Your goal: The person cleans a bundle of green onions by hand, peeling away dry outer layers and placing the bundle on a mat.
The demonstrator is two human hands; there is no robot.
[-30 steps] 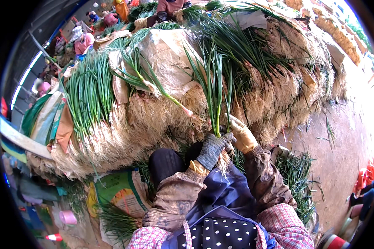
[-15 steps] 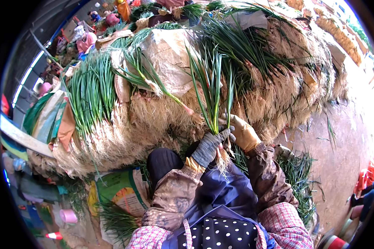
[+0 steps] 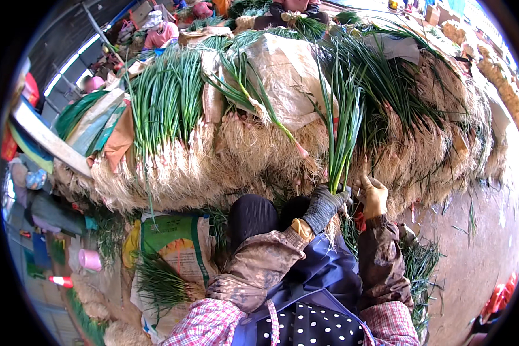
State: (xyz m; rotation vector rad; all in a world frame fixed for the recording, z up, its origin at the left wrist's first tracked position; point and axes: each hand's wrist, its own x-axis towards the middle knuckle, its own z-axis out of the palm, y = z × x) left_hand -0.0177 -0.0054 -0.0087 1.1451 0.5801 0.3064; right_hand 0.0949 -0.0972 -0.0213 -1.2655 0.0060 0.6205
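Observation:
My left hand [image 3: 327, 203], in a grey knitted glove, is closed around the lower stalks of a bunch of green garlic [image 3: 345, 127]. The long leaves point up and away, and pale roots hang below the fist. Just right of it, my right hand [image 3: 373, 195] wears a cream and yellowish glove. Its fingers are bent together, a little apart from the bunch; whatever they pinch, if anything, is too small to make out. Beyond my hands lies a long heap of green garlic [image 3: 167, 104], roots toward me. A few loose stalks [image 3: 277, 118] rest across a pale sack [image 3: 285, 81] on it.
Cut leaves [image 3: 421, 271] lie on the floor to my right. A printed green and white sack [image 3: 176, 245] with a small leafy bundle [image 3: 158, 282] is at my left. Farther left stand a pink bucket [image 3: 90, 259] and a curved white edge [image 3: 46, 135]. Other people sit behind the heap.
My right hand has drawn back to the right from the bunch, its fingers now bent together. My left hand keeps its grip on the green garlic. The view has shifted, so the scene sits farther right.

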